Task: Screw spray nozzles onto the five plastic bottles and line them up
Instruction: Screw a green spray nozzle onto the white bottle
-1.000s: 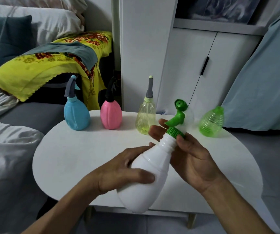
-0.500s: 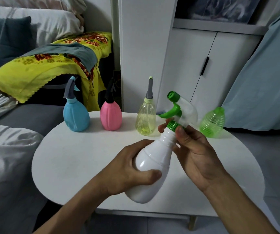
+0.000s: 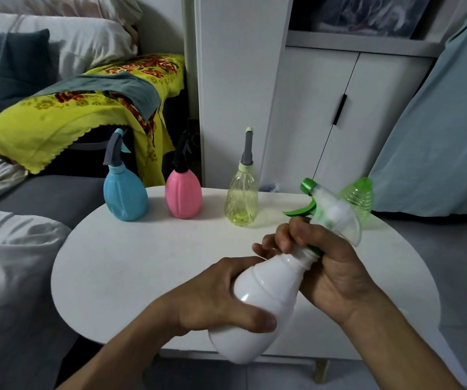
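A white plastic bottle (image 3: 266,291) hangs tilted above the front of the round white table (image 3: 131,266), and my left hand (image 3: 218,302) grips its body. My right hand (image 3: 328,266) wraps the bottle's neck and the green collar of a green and clear spray nozzle (image 3: 330,212) seated on top. Along the table's far edge stand a blue bottle (image 3: 125,192) with a grey nozzle, a pink bottle (image 3: 183,194) with a black nozzle and a pale yellow bottle (image 3: 242,198) with a grey nozzle. A green ribbed bottle (image 3: 358,197) stands behind the held nozzle, partly hidden.
A grey sofa (image 3: 43,198) with a yellow flowered cloth (image 3: 66,116) and pillows lies left of the table. White cupboard doors (image 3: 325,122) rise behind it. A pale blue cushion (image 3: 437,142) leans at the right.
The white bottle has tilted further to the right. My right hand has closed around the nozzle's collar, and the nozzle's trigger has turned from pointing away to pointing left.
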